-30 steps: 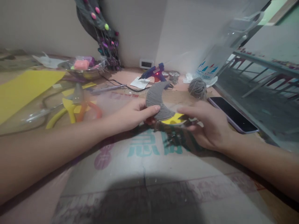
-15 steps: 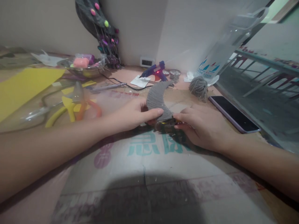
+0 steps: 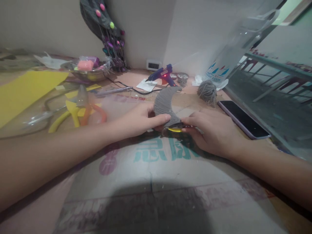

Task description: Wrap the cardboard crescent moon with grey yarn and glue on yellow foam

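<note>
Grey yarn (image 3: 162, 101) covers the crescent (image 3: 170, 113) pinched in our left fingers (image 3: 159, 120), a yellow sliver (image 3: 175, 130) showing; our right fingers (image 3: 192, 121) sit narrow at its lower tip, their hold unclear.

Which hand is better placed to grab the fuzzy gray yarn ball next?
Probably the right hand: it's closer to the yarn ball. The left hand is farther off, gripping the gray crescent. The right's fingers are at the crescent's lower tip, though.
</note>
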Tool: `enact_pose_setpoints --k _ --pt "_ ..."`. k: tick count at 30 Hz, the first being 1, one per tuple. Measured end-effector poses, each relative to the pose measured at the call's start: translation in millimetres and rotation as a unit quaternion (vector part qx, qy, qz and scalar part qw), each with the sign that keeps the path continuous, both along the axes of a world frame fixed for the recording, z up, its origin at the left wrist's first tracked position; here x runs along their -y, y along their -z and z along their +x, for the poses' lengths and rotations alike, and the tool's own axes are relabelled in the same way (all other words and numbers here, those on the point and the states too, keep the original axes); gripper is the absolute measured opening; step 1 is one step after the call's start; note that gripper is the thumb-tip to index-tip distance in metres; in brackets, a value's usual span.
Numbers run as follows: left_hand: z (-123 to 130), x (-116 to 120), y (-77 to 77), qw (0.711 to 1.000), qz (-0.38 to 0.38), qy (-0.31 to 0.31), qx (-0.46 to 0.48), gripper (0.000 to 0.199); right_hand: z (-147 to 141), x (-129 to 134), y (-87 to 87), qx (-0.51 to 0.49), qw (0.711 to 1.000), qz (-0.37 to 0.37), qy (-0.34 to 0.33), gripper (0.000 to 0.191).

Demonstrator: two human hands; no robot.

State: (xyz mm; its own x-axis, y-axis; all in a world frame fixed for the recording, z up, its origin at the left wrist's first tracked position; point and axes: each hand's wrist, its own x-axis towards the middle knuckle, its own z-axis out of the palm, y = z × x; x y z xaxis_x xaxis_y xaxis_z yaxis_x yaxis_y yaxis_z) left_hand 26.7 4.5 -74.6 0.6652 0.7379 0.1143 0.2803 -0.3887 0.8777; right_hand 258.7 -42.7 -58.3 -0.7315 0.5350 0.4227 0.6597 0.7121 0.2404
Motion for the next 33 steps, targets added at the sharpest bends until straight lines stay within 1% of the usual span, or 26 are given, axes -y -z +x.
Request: enact_pose_setpoints --k 5,11,20,23,29,33 --pt "-0.5 -1.2 0.9 1.000 -0.003 0.003 -0.004 0.036 -0.9 0.0 0.1 0.012 1.000 0.018 -0.009 0.021" --pt "-0.6 -0.8 0.7 1.000 -0.027 -0.005 -0.007 0.036 -1.2 0.1 0.9 0.029 0.999 0.019 0.003 0.021" --pt "0.2 0.2 -2.2 0.999 -0.040 -0.008 -0.015 0.032 2.2 -2.4 5.1 0.022 0.997 0.070 -0.037 0.017" --pt "0.7 0.8 -3.2 0.999 -0.036 -0.007 -0.016 0.030 2.3 -2.5 4.4 0.023 0.997 0.060 -0.037 0.017" --pt "0.9 0.8 -2.4 0.999 -0.037 -0.002 -0.009 0.031 0.9 -0.2 1.3 0.016 1.000 0.024 0.003 0.022" --pt "1.0 0.8 -2.2 0.999 -0.046 -0.003 -0.004 0.031 0.3 0.6 1.2 0.009 1.000 0.015 0.003 0.022"
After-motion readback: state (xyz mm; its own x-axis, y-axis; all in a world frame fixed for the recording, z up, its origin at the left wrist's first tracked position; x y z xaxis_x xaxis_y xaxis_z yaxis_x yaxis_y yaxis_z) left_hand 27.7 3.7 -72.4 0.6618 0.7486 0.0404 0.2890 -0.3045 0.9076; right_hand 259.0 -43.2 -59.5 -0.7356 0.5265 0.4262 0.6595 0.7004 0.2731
